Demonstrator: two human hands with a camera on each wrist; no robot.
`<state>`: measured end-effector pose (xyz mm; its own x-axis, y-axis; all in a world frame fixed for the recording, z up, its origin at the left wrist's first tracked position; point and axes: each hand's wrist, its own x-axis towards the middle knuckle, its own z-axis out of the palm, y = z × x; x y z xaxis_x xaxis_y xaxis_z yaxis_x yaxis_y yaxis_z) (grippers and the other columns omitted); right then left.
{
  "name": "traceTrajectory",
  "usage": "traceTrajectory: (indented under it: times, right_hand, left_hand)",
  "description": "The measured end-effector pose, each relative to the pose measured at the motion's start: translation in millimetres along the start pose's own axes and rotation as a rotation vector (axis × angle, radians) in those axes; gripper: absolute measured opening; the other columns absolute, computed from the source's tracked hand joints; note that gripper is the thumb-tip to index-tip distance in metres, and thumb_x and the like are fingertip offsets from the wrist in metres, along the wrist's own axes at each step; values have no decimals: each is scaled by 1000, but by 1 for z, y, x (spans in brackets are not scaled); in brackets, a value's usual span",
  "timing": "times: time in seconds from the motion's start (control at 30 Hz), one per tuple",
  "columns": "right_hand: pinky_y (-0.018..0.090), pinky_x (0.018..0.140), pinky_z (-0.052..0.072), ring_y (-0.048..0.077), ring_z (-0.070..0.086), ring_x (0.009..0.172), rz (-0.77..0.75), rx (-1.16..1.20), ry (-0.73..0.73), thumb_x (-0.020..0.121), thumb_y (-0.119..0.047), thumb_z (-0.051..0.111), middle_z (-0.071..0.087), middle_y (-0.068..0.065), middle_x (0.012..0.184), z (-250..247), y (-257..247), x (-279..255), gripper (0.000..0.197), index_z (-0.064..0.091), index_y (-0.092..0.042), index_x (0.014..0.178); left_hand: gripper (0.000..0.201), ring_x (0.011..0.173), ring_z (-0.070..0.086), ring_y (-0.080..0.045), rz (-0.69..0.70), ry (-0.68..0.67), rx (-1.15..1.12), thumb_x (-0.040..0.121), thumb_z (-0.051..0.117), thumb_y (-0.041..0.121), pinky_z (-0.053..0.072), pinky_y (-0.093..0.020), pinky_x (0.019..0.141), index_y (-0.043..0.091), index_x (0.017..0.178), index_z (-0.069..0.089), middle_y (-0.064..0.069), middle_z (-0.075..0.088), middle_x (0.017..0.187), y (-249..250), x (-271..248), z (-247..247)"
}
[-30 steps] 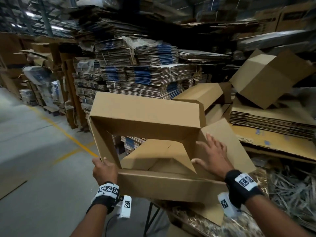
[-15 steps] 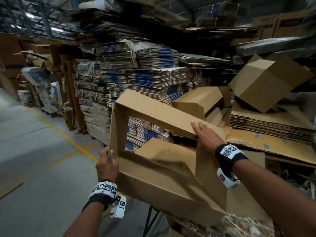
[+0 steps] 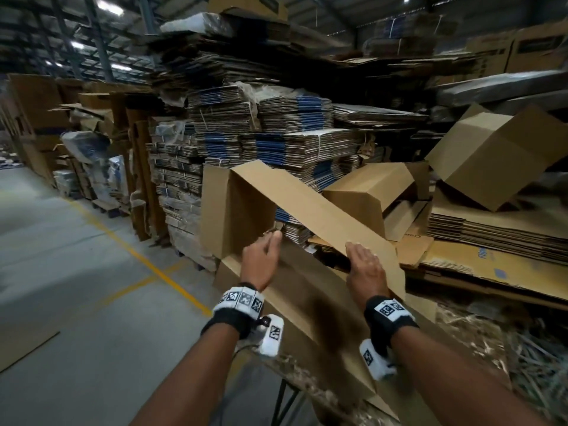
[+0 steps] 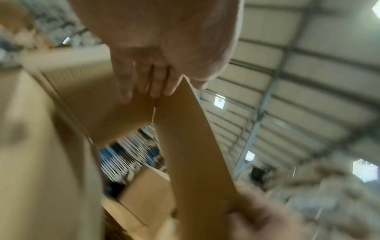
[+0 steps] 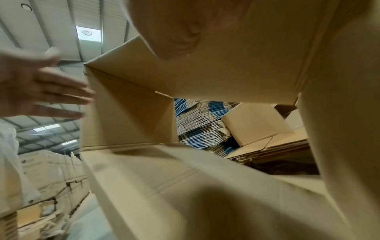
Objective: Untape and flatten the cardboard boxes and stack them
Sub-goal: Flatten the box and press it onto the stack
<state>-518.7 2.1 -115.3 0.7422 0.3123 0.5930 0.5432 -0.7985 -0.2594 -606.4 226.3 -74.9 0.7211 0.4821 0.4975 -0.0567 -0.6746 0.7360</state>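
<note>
My flat right hand (image 3: pixel 365 269) has pushed the box (image 3: pixel 246 207) over; left hand (image 3: pixel 261 256), fingers straight, steadies it: nearly flattened

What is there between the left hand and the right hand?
In the head view, only the dark inside of the half-collapsed box lies between the left hand and right hand.

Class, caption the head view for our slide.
Both hands, left and right, press an open-ended cardboard box flat beside stacked flattened cartons.
</note>
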Motion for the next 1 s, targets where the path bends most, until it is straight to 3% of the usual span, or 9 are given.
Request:
traceTrajectory:
  times: [0.1,0.2,0.33,0.47,0.53,0.63,0.73,0.9,1.0]
  right_hand:
    - [44,126,7,30,22,154,-11,11,-105,91,13,38,28,12,165,12,-22,-12,74,26,-13,159]
    - [39,125,-6,25,12,156,-29,25,-187,89,12,36,19,8,168,24,-28,-28,78,20,-15,161]
    - [29,119,-13,23,8,157,-82,148,-288,90,14,40,16,8,169,29,-29,-43,79,22,-17,161]
    - [42,126,6,24,25,152,-180,280,-414,107,-40,40,32,1,162,9,-17,-40,47,43,-24,151]
    - [48,119,28,26,42,138,-28,402,-354,107,-46,37,48,5,147,4,3,-34,42,57,-22,134]
    - [42,107,38,29,48,132,363,514,-279,102,-58,33,53,13,146,2,40,-28,44,55,-34,132]
    - [49,118,32,35,37,145,759,758,-371,84,-85,42,38,13,160,3,58,-32,99,38,-16,155]
    - [70,117,12,45,3,153,910,1328,-602,80,-86,46,1,6,170,1,45,-48,103,9,-36,162]
    - [64,119,16,42,13,152,930,1610,-587,94,-69,44,21,10,164,-5,28,-51,86,14,-25,161]
  left_hand:
    - [47,101,66,-21,-323,-188,-531,100,54,54,56,-44,98,10,107,71,-7,72,107,33,2,30]
    - [14,93,71,-24,-547,-107,-900,100,65,18,59,-43,93,6,93,64,-11,73,97,22,0,56]
    - [9,84,68,-27,-615,34,-802,84,74,5,58,-49,87,0,89,68,-16,75,88,-15,-2,67]
    - [13,80,55,-23,-650,146,-754,81,72,5,47,-38,73,9,90,63,-11,62,82,-43,9,45]
    - [11,81,54,-22,-630,179,-732,84,71,3,47,-37,74,8,81,62,-9,62,82,-53,17,31]
    - [17,81,53,-23,-597,204,-740,84,71,4,48,-40,76,11,71,65,-10,64,80,-57,23,9]
    - [9,85,58,-23,-556,209,-786,87,69,7,53,-41,83,10,81,74,-7,70,88,-61,27,-5]
    - [6,91,60,-22,-555,328,-746,93,66,8,53,-38,93,10,91,71,-5,69,93,-62,29,-17]
    - [25,83,48,-18,-549,360,-682,98,60,3,42,-26,68,11,75,60,2,52,76,-59,28,-22]
